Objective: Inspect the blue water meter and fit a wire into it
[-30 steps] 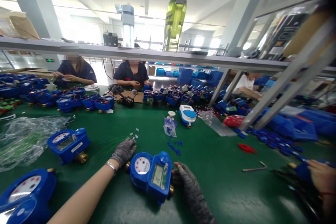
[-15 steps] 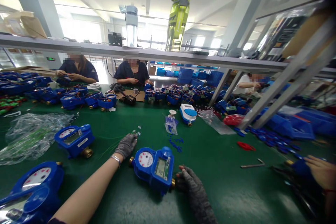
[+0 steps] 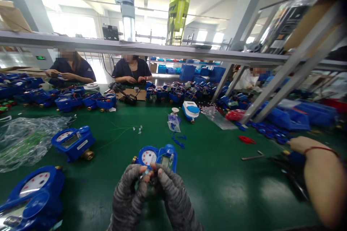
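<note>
A blue water meter [image 3: 158, 154] with a white dial and a small display lies on the green table just beyond my hands. My left hand [image 3: 128, 193] and my right hand [image 3: 172, 195], both in grey knit gloves, are raised together in front of it. Their fingertips meet and pinch a small pale part [image 3: 146, 172]. What the part is stays too small to tell. Neither hand touches the meter. Thin wires with small seals [image 3: 138, 129] lie on the table beyond the meter.
Two more blue meters [image 3: 73, 142] [image 3: 29, 196] lie at the left beside a crumpled plastic bag [image 3: 24, 139]. A white-and-blue meter [image 3: 190, 110], a small bag [image 3: 173, 122], a hex key [image 3: 253, 157] and a co-worker's arm [image 3: 322, 175] are further right. People work at rows of meters across the table.
My left hand came back from the wires and my right hand left the meter's side. Both now meet in front of the meter, pinching a small part.
</note>
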Available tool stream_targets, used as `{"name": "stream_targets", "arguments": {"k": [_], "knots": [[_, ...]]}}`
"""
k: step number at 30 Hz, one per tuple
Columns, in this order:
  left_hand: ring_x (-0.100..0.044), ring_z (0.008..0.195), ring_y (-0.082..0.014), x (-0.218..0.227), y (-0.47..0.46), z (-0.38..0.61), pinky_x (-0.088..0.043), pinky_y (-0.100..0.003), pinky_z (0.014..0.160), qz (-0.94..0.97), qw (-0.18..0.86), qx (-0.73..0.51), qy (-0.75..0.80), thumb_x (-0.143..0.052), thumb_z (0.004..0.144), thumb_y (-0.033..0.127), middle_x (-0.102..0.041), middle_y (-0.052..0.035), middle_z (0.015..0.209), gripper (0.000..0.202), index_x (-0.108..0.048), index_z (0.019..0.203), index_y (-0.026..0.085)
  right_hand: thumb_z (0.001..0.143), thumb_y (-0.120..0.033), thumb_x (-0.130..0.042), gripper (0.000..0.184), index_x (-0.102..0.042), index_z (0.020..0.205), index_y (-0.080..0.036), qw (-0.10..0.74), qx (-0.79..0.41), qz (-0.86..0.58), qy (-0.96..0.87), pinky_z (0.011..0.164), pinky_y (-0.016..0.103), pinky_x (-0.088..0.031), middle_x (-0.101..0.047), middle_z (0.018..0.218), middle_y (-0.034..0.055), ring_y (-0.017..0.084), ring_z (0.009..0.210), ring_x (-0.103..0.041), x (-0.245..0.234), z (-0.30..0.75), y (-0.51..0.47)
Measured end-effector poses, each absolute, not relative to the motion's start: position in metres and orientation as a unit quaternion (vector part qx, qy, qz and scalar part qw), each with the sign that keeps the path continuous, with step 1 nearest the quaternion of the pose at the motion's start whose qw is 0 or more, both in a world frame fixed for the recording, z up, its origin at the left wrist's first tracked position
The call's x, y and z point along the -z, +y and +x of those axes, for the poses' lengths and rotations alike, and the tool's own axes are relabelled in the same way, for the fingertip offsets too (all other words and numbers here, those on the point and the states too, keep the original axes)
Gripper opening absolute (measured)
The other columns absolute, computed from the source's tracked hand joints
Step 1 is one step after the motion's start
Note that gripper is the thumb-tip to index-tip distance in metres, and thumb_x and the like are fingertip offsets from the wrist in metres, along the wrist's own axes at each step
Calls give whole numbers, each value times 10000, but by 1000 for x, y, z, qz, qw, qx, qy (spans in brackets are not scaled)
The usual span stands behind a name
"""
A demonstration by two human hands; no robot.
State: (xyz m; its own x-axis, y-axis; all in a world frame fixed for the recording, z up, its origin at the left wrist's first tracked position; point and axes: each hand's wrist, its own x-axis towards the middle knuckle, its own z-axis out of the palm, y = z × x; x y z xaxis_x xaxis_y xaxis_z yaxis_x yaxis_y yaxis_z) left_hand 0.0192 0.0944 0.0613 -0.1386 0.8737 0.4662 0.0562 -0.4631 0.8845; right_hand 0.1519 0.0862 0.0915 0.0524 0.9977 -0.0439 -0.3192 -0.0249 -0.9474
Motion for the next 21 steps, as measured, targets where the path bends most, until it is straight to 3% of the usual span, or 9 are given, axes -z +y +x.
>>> {"name": "stream_targets", "arguments": {"k": [6,9,12,15,18,21], "knots": [[-675,926,-233,-66,80,19,-582,-301,807,571,402,-618,362,-739,813,259,-697,-48,1012,197,-731,1003,308,745,-515,-739,301,-775,915,-269,585,-586,-418,-373,861,373,-562,-725,1047,62,247,982,-662,-88,154,82],[-667,969,-257,-65,72,18,-577,-325,840,593,424,-587,352,-732,816,278,-699,-78,1034,168,-745,983,285,771,-464,-731,283,-763,959,-255,583,-606,-404,-361,896,365,-548,-720,1068,68,239,1020,-659,-85,153,75],[-647,1045,-282,-63,67,18,-561,-344,885,552,518,-550,353,-763,793,305,-675,-98,1143,235,-735,1024,272,781,-390,-740,316,-727,1049,-224,589,-632,-397,-310,799,323,-565,-728,998,71,212,927,-686,-83,154,74],[-692,864,-246,-66,68,20,-587,-315,780,469,619,-525,348,-805,757,325,-708,-99,1013,309,-717,1042,244,759,-354,-773,337,-710,1048,-194,620,-601,-413,-289,711,256,-558,-723,963,67,183,879,-686,-84,156,76],[-688,722,-208,-70,70,23,-586,-274,696,443,636,-538,332,-824,735,325,-714,-73,837,256,-726,947,218,772,-388,-758,374,-692,1071,-173,613,-615,-406,-286,578,214,-532,-712,953,79,165,788,-682,-84,156,77],[-690,760,-218,-71,70,26,-587,-287,709,442,642,-537,322,-829,730,315,-708,-88,975,282,-728,978,226,797,-380,-729,346,-673,1074,-181,617,-618,-391,-291,538,210,-514,-704,951,73,158,754,-673,-80,155,78]]}}
